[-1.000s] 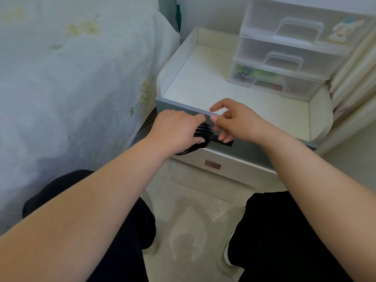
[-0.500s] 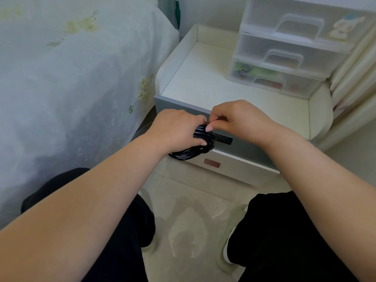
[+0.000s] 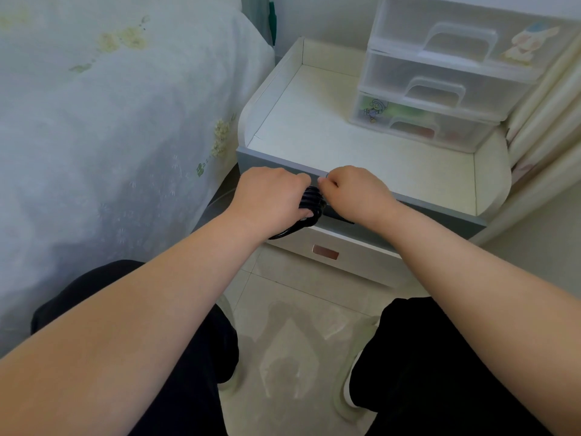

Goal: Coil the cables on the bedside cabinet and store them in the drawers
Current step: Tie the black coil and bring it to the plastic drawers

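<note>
cable coil: mostly hidden under hands | top plastic drawer: cut off by upper edge

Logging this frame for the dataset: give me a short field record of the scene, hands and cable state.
left hand: grips the black cable coil
right hand: fingers curled, pinching at the coil's top; what it pinches is hidden
coil location: in front of the bedside cabinet, level with its front edge
storage: clear plastic drawer unit on cabinet top, all drawers shut
task stage: coil not yet stored

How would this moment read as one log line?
left hand: grips coiled black cable | right hand: pinches at coil | cabinet drawers: closed
</note>
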